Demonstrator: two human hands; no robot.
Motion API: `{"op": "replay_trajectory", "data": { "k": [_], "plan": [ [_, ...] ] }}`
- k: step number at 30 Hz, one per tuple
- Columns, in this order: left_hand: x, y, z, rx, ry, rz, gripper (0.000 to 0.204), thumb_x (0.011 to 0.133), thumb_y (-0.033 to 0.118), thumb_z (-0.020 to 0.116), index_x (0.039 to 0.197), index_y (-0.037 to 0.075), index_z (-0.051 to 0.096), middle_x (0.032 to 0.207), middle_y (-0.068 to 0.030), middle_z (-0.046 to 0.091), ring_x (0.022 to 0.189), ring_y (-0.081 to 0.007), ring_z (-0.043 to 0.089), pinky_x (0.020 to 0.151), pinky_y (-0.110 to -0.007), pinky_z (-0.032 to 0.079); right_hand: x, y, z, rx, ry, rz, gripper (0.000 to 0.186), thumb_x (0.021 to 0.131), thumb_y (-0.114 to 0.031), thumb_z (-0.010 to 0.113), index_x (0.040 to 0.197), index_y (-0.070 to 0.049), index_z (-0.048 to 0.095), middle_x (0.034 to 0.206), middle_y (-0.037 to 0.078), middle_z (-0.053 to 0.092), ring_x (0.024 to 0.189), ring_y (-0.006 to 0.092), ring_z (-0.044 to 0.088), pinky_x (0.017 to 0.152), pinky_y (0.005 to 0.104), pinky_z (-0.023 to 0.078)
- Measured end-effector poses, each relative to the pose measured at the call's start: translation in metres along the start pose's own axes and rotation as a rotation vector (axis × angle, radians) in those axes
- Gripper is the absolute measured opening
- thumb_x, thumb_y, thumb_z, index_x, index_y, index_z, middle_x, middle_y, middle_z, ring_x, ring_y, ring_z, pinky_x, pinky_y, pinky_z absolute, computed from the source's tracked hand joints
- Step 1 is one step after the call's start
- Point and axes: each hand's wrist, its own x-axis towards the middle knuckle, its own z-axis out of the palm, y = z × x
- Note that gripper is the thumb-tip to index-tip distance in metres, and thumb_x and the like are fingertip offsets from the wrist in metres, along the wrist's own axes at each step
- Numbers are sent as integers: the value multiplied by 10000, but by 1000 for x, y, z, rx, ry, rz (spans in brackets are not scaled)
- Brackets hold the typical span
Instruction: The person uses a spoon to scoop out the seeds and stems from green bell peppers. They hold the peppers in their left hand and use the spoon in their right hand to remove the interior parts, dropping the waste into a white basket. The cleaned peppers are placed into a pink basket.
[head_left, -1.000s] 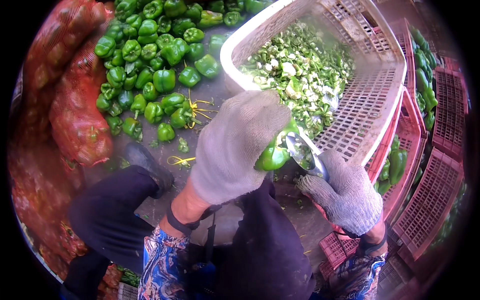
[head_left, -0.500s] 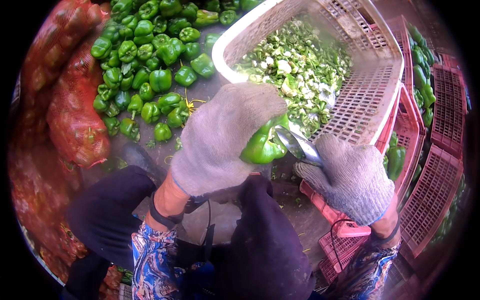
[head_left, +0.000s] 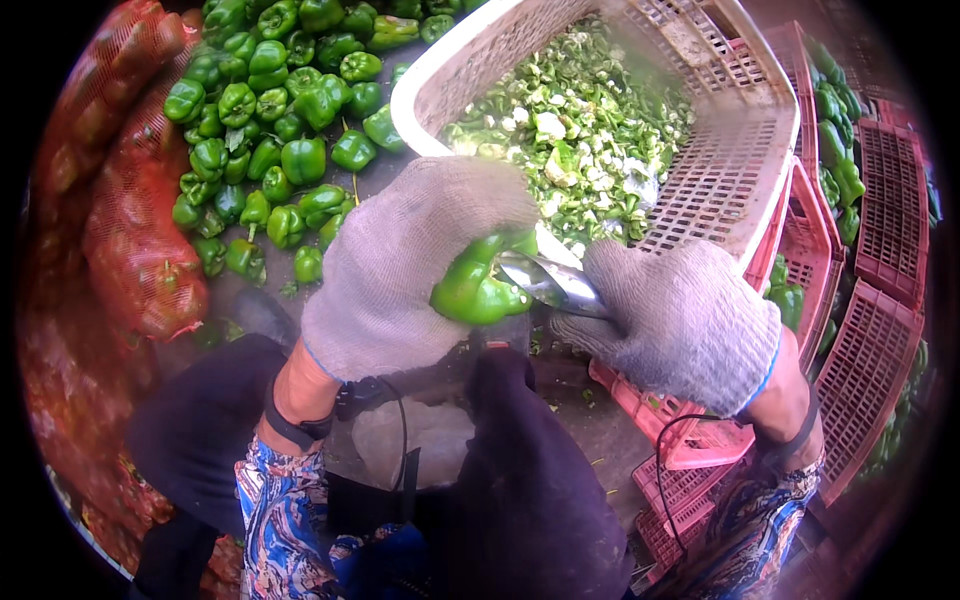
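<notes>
My left hand, in a grey knit glove, grips a green bell pepper just below the front corner of a white plastic crate. My right hand, gloved the same way, holds a shiny metal tool with a curved blade, its tip at the cut side of that pepper. The white crate holds a heap of chopped green and white pepper scraps. The far end of the tool is partly hidden against the pepper.
Several loose green peppers lie on the grey floor at upper left, beside red mesh sacks. Pink crates, some holding peppers, stand stacked on the right and under the white crate. My bent legs occupy the lower middle, near a dark cable.
Both hands have moved left and up, carrying the pepper and tool with them. The tool's handle has tilted flatter. The surroundings appear shifted slightly left and up in the picture.
</notes>
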Motion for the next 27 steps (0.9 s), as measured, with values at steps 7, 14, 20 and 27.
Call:
{"op": "replay_trajectory", "data": {
  "k": [7, 14, 20, 27],
  "plan": [
    [5, -8, -3, -22, -29, 64, 486, 674, 129, 851, 1133, 113, 690, 1111, -105, 687, 978, -337, 696, 814, -418, 575, 22, 11, 6, 336, -281, 94, 339, 929, -384, 680, 1149, -126, 691, 692, 154, 669, 605, 334, 682, 573, 438, 565],
    [4, -7, -4, -3, -66, 103, 405, 746, -3, 786, 1114, 89, 646, 1145, -134, 702, 1053, -326, 699, 872, -395, 573, -4, 14, 13, 286, -62, 65, 482, 896, -445, 733, 1184, -69, 650, 664, 151, 654, 593, 348, 684, 562, 454, 547],
    [0, -2, -7, -17, -93, 60, 454, 713, 14, 823, 1129, 87, 656, 1217, -167, 683, 1139, -340, 666, 938, -414, 549, -12, 4, 4, 513, -156, 220, 543, 924, -517, 693, 1203, -54, 642, 811, 184, 686, 736, 380, 703, 670, 456, 544],
    [-9, 2, -1, 36, -41, 70, 512, 700, 54, 863, 1166, 76, 650, 1245, -170, 672, 1151, -329, 664, 958, -395, 545, -2, -16, 13, 224, -122, 247, 464, 952, -487, 652, 1164, -75, 653, 703, 163, 663, 707, 361, 705, 646, 432, 539]
  ]
}}
